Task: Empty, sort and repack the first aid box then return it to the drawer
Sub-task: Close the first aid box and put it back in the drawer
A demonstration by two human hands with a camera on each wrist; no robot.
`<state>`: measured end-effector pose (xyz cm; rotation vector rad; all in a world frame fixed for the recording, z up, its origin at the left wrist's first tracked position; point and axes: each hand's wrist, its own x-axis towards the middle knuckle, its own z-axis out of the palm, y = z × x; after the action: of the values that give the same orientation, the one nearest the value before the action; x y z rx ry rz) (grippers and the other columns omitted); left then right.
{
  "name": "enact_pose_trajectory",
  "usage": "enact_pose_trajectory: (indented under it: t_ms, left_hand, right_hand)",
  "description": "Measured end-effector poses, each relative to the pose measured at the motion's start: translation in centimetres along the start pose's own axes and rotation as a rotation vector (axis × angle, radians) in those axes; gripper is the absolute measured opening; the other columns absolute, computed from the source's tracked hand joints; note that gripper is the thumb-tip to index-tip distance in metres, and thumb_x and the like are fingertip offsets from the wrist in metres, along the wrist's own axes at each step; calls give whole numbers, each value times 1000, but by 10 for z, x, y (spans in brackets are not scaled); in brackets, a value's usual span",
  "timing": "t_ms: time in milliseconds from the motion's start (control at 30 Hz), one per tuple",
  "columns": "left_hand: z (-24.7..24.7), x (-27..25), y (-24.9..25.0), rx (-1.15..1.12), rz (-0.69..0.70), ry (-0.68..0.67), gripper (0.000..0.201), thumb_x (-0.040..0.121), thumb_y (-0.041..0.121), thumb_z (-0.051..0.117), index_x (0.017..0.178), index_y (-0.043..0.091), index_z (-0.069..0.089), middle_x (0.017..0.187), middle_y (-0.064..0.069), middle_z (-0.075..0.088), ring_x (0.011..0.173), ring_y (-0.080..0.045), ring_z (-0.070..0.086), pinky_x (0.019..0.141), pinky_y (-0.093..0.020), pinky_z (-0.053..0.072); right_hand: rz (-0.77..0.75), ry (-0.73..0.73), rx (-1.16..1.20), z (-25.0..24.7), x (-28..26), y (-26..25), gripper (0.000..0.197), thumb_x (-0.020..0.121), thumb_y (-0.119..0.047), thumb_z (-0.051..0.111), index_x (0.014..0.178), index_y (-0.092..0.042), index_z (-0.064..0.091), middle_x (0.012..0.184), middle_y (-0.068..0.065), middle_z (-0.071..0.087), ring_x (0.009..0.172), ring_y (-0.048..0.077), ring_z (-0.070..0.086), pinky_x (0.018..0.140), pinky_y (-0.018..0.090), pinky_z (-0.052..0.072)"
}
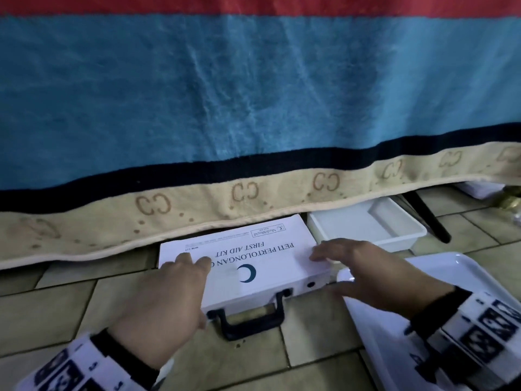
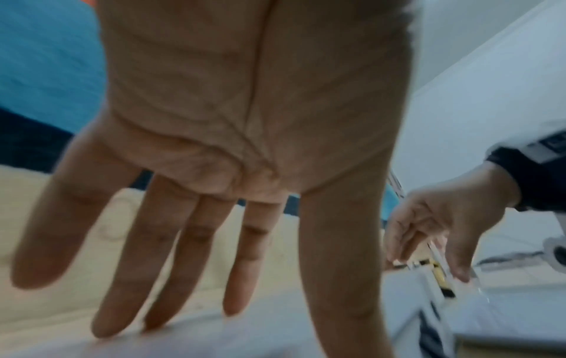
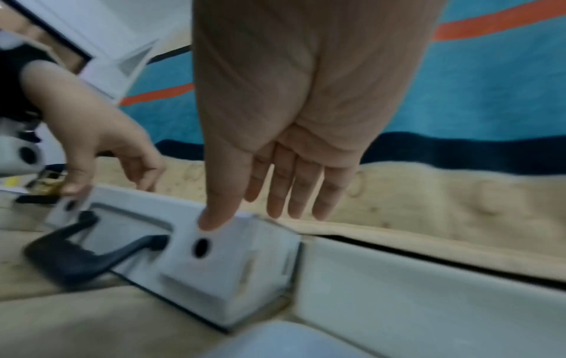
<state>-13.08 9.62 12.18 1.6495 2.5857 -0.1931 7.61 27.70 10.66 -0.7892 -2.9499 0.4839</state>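
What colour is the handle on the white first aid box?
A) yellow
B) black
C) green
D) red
B: the handle sticking out of the front edge of the first aid box is black, and it lies on the floor tiles between the two hands.

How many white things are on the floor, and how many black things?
White: 3 (rectangular first aid box, open plastic bin, flat plastic tray)
Black: 2 (box's carry handle, slanted black leg)
Total: 5
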Motion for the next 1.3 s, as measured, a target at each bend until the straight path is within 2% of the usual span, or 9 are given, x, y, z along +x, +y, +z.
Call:
enact_pose_trajectory:
  t_ms: [100, 233, 333, 467, 567, 667, 833, 1067, 1300]
  left_hand:
    - [-14, 9, 37, -98, 83, 66, 37, 79, 54, 60, 104, 33, 44, 113, 13, 46, 108, -11, 49, 91, -28, 39]
    - [-16, 31, 109, -300, 281, 128, 21, 88, 47, 51, 100, 29, 53, 123, 16, 41, 118, -7, 40, 99, -27, 28]
    - [-5, 55, 152, -333, 339, 98, 26, 90, 42, 51, 110, 27, 57, 145, 12, 28, 136, -8, 23, 104, -30, 21]
    - [11, 81, 192, -212, 293, 53, 40, 91, 33, 50, 130, 23, 48, 155, 5, 16, 143, -13, 9, 110, -34, 15]
    - [22, 92, 198, -199, 286, 157, 37, 73, 16, 68, 109, 22, 59, 119, 3, 51, 114, -19, 52, 92, -33, 40]
    - [28, 98, 196, -354, 258, 247, 41, 54, 4, 79, 89, 21, 69, 92, 9, 59, 80, -11, 63, 69, -19, 49]
    - [26, 95, 204, -503, 175, 291, 31, 78, 3, 56, 104, 15, 69, 105, 6, 57, 92, -11, 55, 86, -19, 37]
    - [23, 89, 207, -579, 166, 282, 35, 87, 18, 45, 115, 17, 66, 116, 12, 51, 103, 6, 39, 92, -4, 23]
    - [16, 83, 208, -592, 145, 258, 28, 92, 15, 53, 117, 24, 62, 112, 27, 38, 98, 18, 33, 89, 4, 20]
  right_hand:
    - [118, 61, -187, -26, -25, 52, 26, 88, -23, 59, 112, -30, 64, 117, -12, 61, 110, 10, 57, 87, 19, 40]
    - [237, -185, -543, -48, -35, 129, 27, 93, -32, 43, 113, -39, 59, 119, -17, 58, 110, 7, 55, 81, 21, 41]
    - [164, -290, -566, -48, -31, 166, 26, 93, -34, 42, 112, -43, 57, 117, -15, 60, 108, 8, 57, 70, 20, 34]
    - [20, -374, -473, -48, -24, 206, 29, 94, -31, 40, 115, -45, 54, 117, -16, 59, 108, 10, 57, 82, 23, 43]
    - [-126, -318, -415, -53, -12, 223, 24, 94, -36, 42, 111, -42, 57, 111, -15, 59, 104, 7, 56, 76, 19, 39]
    - [-287, -305, -380, -48, -4, 234, 22, 91, -41, 48, 109, -38, 59, 107, -18, 61, 102, 4, 56, 82, 20, 45]
    - [-489, -179, -393, -35, 4, 258, 8, 69, -37, 58, 63, -32, 58, 63, -18, 58, 63, 2, 58, 64, 13, 34]
    - [-413, -49, -206, -40, -8, 265, 7, 74, -38, 48, 80, -37, 46, 70, -20, 51, 74, -4, 43, 69, 11, 24]
    - [-367, -46, 50, -38, -17, 272, 18, 78, -10, 57, 76, -27, 50, 85, -19, 48, 78, -5, 51, 67, 10, 41]
